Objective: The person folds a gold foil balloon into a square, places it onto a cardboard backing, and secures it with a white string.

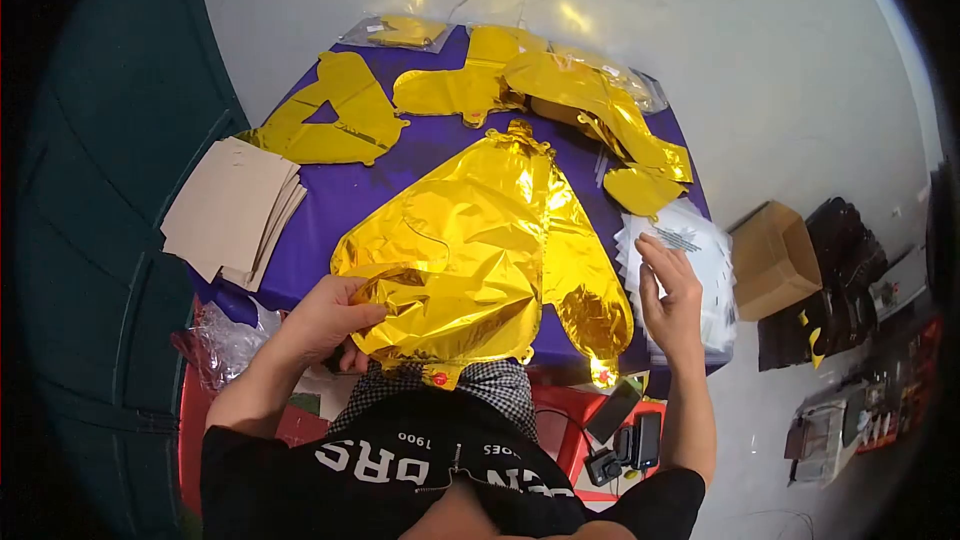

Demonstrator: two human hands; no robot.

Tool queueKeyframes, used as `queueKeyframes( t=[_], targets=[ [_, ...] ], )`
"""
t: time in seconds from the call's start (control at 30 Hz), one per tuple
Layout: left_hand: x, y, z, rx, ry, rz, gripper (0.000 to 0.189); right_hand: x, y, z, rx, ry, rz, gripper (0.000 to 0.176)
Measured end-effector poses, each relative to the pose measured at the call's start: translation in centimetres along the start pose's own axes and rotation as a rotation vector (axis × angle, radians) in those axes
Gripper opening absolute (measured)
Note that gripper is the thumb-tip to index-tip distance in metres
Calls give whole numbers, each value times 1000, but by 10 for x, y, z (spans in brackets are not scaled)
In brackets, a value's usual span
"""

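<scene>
A large gold foil balloon, flat and creased, lies over the middle of the table and hangs toward my lap. My left hand pinches its lower left edge, thumb on top and the other fingers underneath, partly hidden. My right hand is raised to the right of the balloon, apart from it, its fingers loosely extended with nothing between them. Beneath and beside that hand is a fanned stack of white printed sheets or bags.
A purple cloth covers the table. More gold foil balloons lie along its back, beside clear packets. Brown cardboard sheets are stacked at left. A cardboard box stands right. Phones and small devices rest on a red stool.
</scene>
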State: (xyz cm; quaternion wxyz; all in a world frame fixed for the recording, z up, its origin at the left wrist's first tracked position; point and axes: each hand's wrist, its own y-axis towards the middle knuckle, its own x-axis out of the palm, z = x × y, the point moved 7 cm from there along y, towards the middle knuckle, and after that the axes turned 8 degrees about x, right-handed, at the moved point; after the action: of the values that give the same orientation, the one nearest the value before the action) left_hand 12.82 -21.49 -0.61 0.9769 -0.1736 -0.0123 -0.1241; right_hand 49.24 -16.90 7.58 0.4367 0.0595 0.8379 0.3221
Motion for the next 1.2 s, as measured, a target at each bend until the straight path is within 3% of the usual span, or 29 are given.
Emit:
queueKeyframes(
  t=[1.2],
  targets=[
    [-10,3,-4,67,29,40,20,13,-21,2,131,107,-37,27]
  ],
)
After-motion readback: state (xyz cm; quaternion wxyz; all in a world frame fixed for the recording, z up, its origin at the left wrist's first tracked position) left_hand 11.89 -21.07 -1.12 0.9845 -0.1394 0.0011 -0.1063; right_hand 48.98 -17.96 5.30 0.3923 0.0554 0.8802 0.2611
